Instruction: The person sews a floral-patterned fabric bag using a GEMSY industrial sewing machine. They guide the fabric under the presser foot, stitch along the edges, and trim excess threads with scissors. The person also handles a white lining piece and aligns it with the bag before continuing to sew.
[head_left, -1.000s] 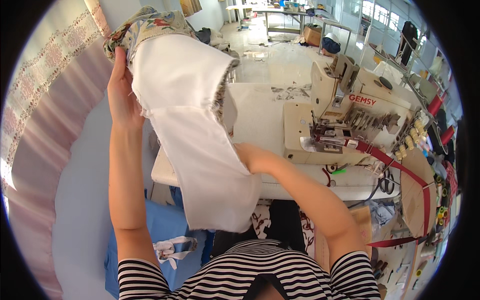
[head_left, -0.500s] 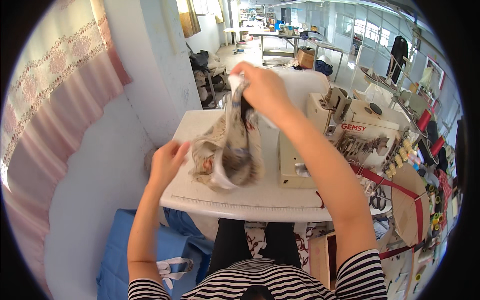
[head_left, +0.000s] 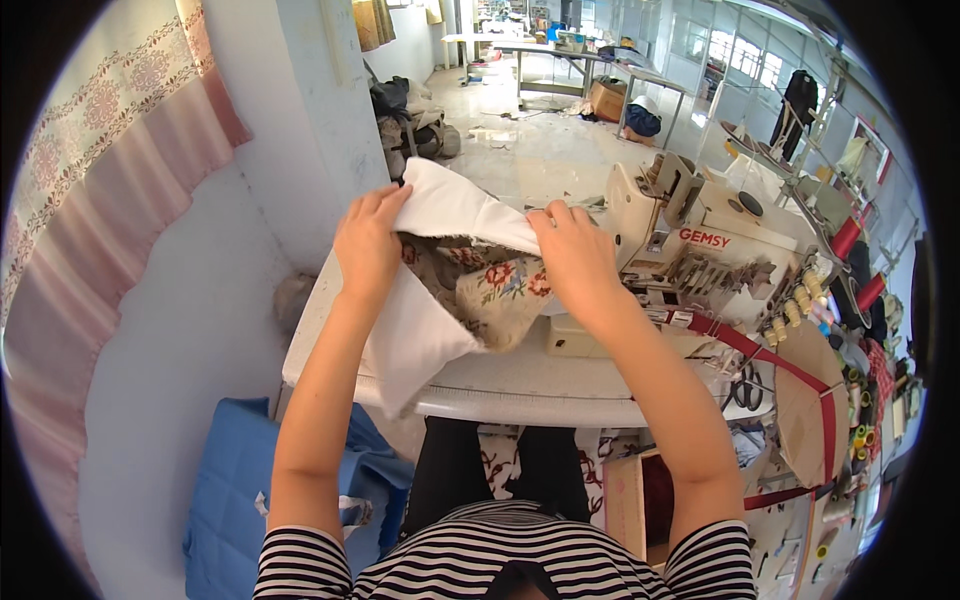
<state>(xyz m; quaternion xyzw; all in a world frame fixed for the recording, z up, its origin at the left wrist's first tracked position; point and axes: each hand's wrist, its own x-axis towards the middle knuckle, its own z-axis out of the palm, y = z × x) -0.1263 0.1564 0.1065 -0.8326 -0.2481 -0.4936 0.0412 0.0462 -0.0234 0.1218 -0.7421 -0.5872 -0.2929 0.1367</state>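
Note:
Stretched between my hands over the table is a sewn floral cloth piece [head_left: 465, 208], pouch-like, with white fabric on its outside. Its mouth gapes, and beige flowered fabric with red blooms shows inside. My left hand [head_left: 368, 240] is closed on the white edge at the far left. My right hand [head_left: 578, 255] grips the opposite edge, close to the sewing machine [head_left: 735, 240]. One white corner hangs down toward the table's front edge; the fingertips under the cloth are partly hidden.
The white sewing table [head_left: 500, 388] has a ruler strip along its front edge. To the right lie a red strap [head_left: 765, 352], black scissors [head_left: 745, 388] and thread cones [head_left: 790, 318]. Blue cloth [head_left: 228, 490] sits below left, beside a wall with a pink curtain [head_left: 130, 220].
My left hand was apart from the cloth and now holds its edge. My right hand has come lower and to the right. The bunched cloth is spread wide, its white side now outward.

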